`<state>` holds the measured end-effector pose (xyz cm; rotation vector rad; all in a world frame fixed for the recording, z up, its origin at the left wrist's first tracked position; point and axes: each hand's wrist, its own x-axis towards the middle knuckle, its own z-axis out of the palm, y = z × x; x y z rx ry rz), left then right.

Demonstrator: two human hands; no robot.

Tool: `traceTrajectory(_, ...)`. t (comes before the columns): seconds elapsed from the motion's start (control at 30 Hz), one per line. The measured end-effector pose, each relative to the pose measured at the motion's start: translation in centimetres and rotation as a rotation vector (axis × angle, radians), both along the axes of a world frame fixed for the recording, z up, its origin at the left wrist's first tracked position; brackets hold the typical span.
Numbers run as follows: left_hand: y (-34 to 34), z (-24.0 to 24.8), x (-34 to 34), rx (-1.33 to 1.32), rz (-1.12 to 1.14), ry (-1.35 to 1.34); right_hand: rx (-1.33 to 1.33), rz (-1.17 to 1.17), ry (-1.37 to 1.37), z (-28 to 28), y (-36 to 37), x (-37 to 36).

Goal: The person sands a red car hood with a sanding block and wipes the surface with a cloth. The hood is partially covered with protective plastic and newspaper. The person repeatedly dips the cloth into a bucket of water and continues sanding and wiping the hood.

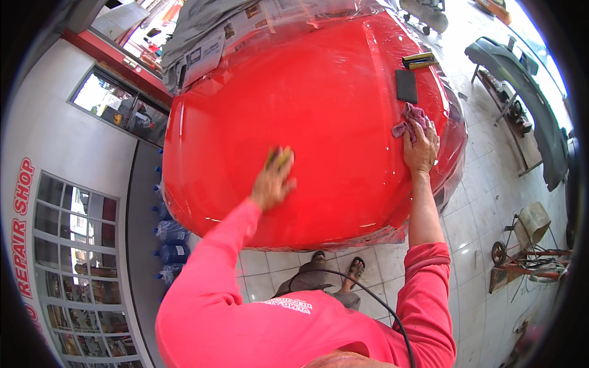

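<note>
The left hand (270, 185) holds a yellow and dark pad (280, 157), a bit blurry, on the red car hood (325, 116). The right hand (421, 148) rests on a pink cloth (413, 114); I can't tell if it grips. This looks like rubbing, which needs flat, gentle pushing next.

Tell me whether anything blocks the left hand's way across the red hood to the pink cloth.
Nothing visible stands on the red hood between the left hand and the pink cloth; only the right hand, resting on the cloth, partly covers it.
</note>
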<state>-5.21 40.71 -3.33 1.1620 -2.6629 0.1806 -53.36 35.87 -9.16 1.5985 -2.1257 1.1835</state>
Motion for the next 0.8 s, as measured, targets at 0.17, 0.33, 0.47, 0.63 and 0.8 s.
traceTrajectory(0.17, 8.0, 2.0, 7.2, 0.187, -0.071, -0.173, -0.021, 0.013, -0.014, -0.3, -0.1, 0.8)
traceTrajectory(0.33, -10.3, 3.8, 9.9, 0.272, 0.16, 0.303, 0.012, 0.034, 0.004, 0.5, 0.5, 2.5)
traceTrajectory(0.47, -16.3, 3.2, 6.5, 0.016, 0.418, 0.121, -0.023, 0.088, 0.019, 0.5, 0.1, 1.9)
traceTrajectory(0.63, 0.1, -2.0, -5.5, -0.059, -0.112, 0.135, -0.018, 0.13, -0.106, 1.9, 1.4, 0.4)
traceTrajectory(0.8, -0.7, 1.5, -13.6, 0.059, -0.184, 0.08, 0.106, 0.628, -0.325, 11.2, -1.2, 10.7)
